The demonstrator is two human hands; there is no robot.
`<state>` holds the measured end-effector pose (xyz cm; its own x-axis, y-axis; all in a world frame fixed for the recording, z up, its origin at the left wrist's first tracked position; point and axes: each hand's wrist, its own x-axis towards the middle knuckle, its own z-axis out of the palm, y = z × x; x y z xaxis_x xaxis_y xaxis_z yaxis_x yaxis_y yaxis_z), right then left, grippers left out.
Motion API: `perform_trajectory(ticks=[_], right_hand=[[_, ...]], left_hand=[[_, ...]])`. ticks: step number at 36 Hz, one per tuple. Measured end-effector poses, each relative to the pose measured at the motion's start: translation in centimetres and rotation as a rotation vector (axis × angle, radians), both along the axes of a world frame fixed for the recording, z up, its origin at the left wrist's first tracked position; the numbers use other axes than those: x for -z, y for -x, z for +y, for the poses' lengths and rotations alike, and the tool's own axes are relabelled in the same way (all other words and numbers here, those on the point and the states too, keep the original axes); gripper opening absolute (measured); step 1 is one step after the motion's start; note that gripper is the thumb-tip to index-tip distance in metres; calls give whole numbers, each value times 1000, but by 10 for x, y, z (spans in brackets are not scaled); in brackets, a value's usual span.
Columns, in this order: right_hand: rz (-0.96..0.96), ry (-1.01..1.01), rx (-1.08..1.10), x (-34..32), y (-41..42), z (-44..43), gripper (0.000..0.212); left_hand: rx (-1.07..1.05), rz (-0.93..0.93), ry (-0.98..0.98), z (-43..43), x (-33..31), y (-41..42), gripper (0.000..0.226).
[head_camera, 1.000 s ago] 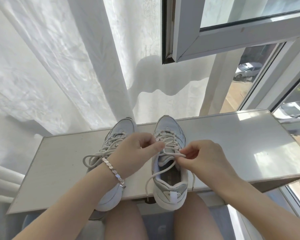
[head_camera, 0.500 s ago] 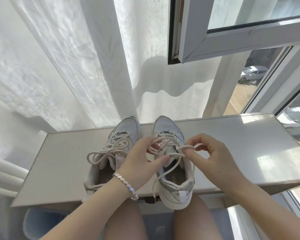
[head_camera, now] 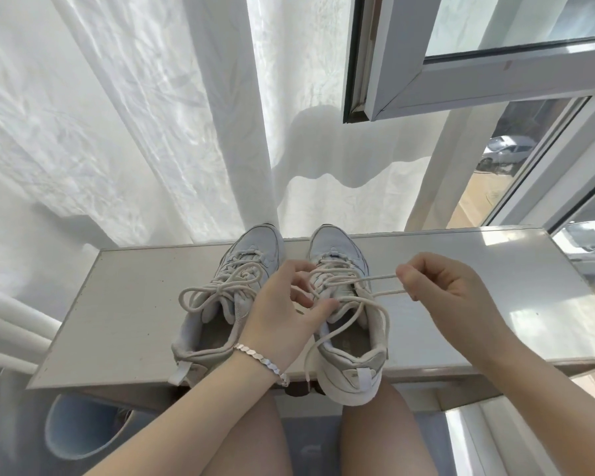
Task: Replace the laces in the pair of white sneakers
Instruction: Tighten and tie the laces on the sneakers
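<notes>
Two white sneakers stand side by side on a pale windowsill [head_camera: 124, 304], toes pointing away from me. The left sneaker [head_camera: 220, 314] has its cream lace tied in a bow. On the right sneaker [head_camera: 349, 341] the lace [head_camera: 375, 286] is coming undone. My right hand [head_camera: 450, 297] pinches a loop of that lace and holds it stretched out to the right of the shoe. My left hand [head_camera: 285, 310], with a silver bracelet on the wrist, sits between the two shoes, and its fingers hold the lace over the right sneaker's tongue. A loose lace end hangs down past the heel.
White curtains [head_camera: 152, 132] hang behind the sill. An open window frame [head_camera: 461, 63] juts in above right, with cars outside below. The sneakers' heels overhang the sill's near edge above my bare knees. A pale blue bucket [head_camera: 76, 431] stands on the floor at lower left.
My right hand has drawn the lace loop out to the right, away from the right sneaker, so the bow is pulling apart. My left hand stays at the tongue.
</notes>
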<state>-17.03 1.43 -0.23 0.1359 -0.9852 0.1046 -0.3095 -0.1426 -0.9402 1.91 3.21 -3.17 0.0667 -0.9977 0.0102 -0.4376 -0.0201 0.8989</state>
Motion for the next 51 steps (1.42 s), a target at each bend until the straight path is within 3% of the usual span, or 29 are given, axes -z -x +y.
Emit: perform_trajectory(ticks=[3, 5, 7, 10, 12, 16, 20, 24, 26, 28, 33, 37, 40, 43, 45, 48, 51], right_hand=[[37, 26, 162, 7, -5, -1, 19], [87, 89, 201, 12, -10, 3, 26], [237, 225, 129, 15, -18, 10, 33], [487, 341, -7, 20, -31, 15, 10], [660, 345, -59, 26, -34, 13, 14], [750, 376, -60, 25, -35, 6, 13], [632, 485, -78, 23, -33, 11, 23], [170, 228, -162, -3, -22, 31, 12], [-88, 131, -178, -17, -14, 40, 19], [-191, 98, -220, -22, -8, 44, 25], [-160, 101, -265, -14, -10, 51, 26], [-258, 74, -234, -17, -5, 49, 34], [-18, 18, -231, -16, -2, 46, 23], [205, -32, -190, -10, 0, 39, 39], [236, -36, -114, -8, 2, 32, 56], [215, -33, 10, -7, 5, 19, 50], [269, -32, 1, -3, 3, 12, 39]], left_hand=[[-1, 13, 19, 5, 0, -1, 33], [-25, 41, 30, 7, 1, -2, 37], [-57, 57, 47, 9, 2, -1, 42], [-81, 40, 58, 10, 2, 1, 40], [-82, 22, 50, 10, 2, 1, 37], [-99, 41, 0, 7, 2, 1, 30], [-129, 99, -32, 4, 2, 4, 26], [-97, 67, -39, 1, 1, 4, 25], [-81, 53, -47, 0, 0, 4, 25], [-69, 38, -42, 1, 0, 5, 25], [-44, -41, 18, 3, 2, 9, 24], [-33, -97, 75, 6, 3, 11, 21], [-31, -228, 180, 8, 1, 13, 20], [-37, -328, 316, 9, 3, 15, 25], [-54, -384, 388, 10, 7, 13, 22], [-23, -508, 470, 13, 7, 15, 5], [25, -567, 350, 16, -3, 21, 26]])
